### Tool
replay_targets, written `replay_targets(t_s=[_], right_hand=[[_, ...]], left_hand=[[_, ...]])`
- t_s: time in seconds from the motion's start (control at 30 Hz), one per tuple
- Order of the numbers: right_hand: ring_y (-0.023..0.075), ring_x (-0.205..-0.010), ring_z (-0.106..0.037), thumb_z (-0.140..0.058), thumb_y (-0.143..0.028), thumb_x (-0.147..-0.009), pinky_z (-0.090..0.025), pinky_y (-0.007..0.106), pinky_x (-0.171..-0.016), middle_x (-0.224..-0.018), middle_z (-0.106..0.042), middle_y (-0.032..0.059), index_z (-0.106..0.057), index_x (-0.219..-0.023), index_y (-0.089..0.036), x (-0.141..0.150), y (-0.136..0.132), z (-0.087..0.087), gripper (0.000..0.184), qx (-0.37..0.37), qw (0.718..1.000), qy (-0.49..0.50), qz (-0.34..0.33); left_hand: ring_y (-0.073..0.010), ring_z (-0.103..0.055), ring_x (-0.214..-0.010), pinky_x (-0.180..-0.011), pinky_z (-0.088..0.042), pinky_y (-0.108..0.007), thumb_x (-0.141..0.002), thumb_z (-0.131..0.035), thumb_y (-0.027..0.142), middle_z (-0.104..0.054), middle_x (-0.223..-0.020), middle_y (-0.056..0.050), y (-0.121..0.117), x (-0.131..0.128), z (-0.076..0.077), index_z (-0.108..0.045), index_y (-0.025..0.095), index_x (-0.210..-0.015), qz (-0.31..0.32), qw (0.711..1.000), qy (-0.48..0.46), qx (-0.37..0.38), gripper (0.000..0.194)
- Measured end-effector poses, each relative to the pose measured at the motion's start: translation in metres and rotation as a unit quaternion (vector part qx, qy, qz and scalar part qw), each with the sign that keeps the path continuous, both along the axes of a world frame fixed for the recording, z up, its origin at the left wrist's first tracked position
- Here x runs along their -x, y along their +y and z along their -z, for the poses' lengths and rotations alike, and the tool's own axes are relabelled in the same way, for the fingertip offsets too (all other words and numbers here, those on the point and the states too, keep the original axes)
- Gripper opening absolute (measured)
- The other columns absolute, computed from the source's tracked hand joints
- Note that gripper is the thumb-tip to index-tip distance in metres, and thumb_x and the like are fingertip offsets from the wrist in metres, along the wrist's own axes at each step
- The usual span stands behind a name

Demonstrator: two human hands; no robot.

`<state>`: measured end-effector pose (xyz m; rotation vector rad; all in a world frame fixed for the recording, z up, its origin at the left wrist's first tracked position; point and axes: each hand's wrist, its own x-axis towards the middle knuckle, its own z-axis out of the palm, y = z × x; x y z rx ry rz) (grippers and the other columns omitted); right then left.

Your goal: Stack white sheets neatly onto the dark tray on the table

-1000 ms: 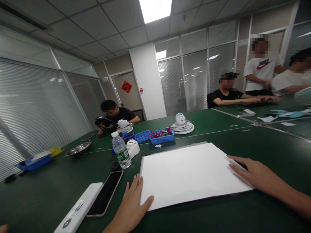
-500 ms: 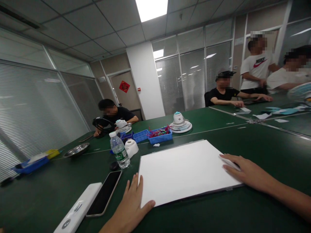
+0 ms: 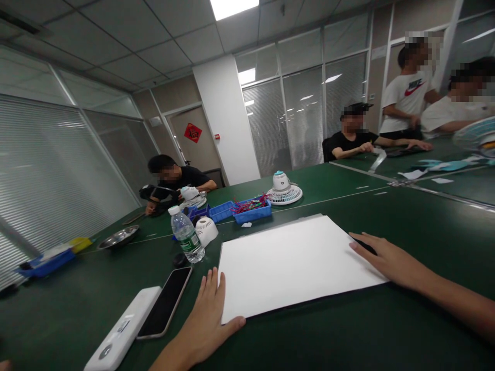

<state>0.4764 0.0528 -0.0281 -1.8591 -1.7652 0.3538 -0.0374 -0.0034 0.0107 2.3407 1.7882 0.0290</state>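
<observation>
A large white board [image 3: 294, 263] lies flat on the green table [image 3: 425, 221] in front of me. My left hand [image 3: 204, 319] rests open against the board's near left corner, fingers stretched out, thumb along the front edge. My right hand [image 3: 386, 257] lies flat at the board's right edge, fingers extended over a dark strip there. Neither hand holds anything.
Left of the board lie a black phone [image 3: 165, 303] and a white power bank [image 3: 121, 330]. Behind stand a water bottle [image 3: 185, 234], a small white fan [image 3: 283, 189], blue trays [image 3: 251, 208] and a metal bowl [image 3: 118, 238]. Several people sit or stand at the far side.
The view has tilted a little, so everything sits slightly higher and to the left. My right hand slid slightly outward along the board's right edge. My left hand stays at the corner.
</observation>
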Motion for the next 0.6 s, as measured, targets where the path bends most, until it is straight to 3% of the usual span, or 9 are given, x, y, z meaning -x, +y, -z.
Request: replay_targets(t_s=[0.17,0.37,0.53,0.6], right_hand=[[0.0402,-0.141,-0.049,-0.056,-0.079,-0.085,-0.03,0.063,-0.121,-0.15,-0.058,0.0109,-0.068,-0.138,-0.024,-0.004,0.001,-0.012,0.077,0.03,0.98,0.197,0.003],[0.0326,-0.13,-0.061,-0.052,-0.061,-0.093,-0.05,0.045,-0.109,-0.146,-0.06,0.0169,-0.066,-0.136,-0.015,-0.004,-0.008,-0.033,0.064,0.033,0.939,0.342,0.001],[0.0345,-0.121,-0.067,-0.062,-0.054,-0.088,-0.062,0.04,-0.083,-0.149,-0.056,0.0204,-0.05,-0.15,-0.016,0.009,-0.014,-0.049,0.073,0.057,0.857,0.51,0.04],[0.0353,-0.116,-0.069,-0.061,-0.059,-0.089,-0.062,0.041,-0.078,-0.149,-0.056,0.0205,-0.047,-0.152,-0.017,0.013,-0.015,-0.05,0.077,0.055,0.846,0.528,0.044]], left_hand=[[-0.0403,0.008,-0.157,-0.128,-0.009,-0.059,-0.089,-0.052,0.081,0.008,-0.168,-0.024,-0.002,-0.005,-0.004,-0.008,-0.001,-0.165,0.009,1.0,0.019,0.018,0.12],[-0.0397,0.007,-0.157,-0.128,-0.01,-0.058,-0.091,-0.054,0.073,0.009,-0.168,-0.024,-0.008,-0.006,-0.01,-0.008,-0.003,-0.164,0.001,0.999,0.019,0.031,0.116],[-0.0393,0.007,-0.158,-0.129,-0.01,-0.056,-0.091,-0.056,0.072,0.01,-0.169,-0.023,-0.009,-0.001,-0.015,-0.004,-0.002,-0.164,-0.007,0.999,0.013,0.041,0.117],[-0.039,0.007,-0.158,-0.129,-0.011,-0.056,-0.091,-0.055,0.074,0.009,-0.17,-0.022,-0.008,0.003,-0.015,-0.003,0.0,-0.165,-0.009,0.999,0.003,0.044,0.117]])
